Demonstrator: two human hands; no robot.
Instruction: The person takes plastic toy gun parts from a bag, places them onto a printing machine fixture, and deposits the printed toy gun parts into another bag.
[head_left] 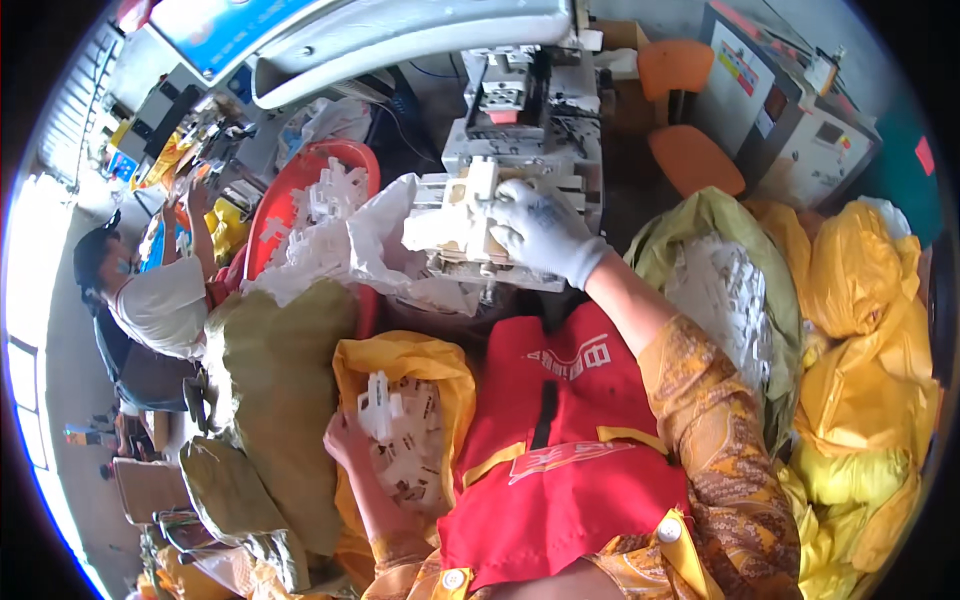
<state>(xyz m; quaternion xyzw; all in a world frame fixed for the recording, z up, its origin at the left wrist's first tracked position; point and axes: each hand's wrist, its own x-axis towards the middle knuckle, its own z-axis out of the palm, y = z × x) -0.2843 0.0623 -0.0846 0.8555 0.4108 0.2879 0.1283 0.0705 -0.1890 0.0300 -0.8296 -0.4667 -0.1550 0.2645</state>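
My right hand [545, 228], in a whitish work glove, is on the machine bench in front of me. Its fingers and thumb close against an upright white block-like piece [481, 190] on the metal fixture [560, 272]; the far side of the grip is hidden. Lower on the left, my bare left hand [347, 438] is over the rim of a yellow sack [455, 375]. Its fingers are curled beside a white plastic part [379, 408], which stands up above the others and appears gripped at its edge. Several similar white parts [415, 450] fill the sack.
A red tub [372, 165] of white parts stands beyond, beside a white bag [385, 225]. On my right are a green sack [690, 215] of white pieces and yellow bags [855, 270]. An orange chair [695, 160] stands behind. Another person [160, 300] works at far left.
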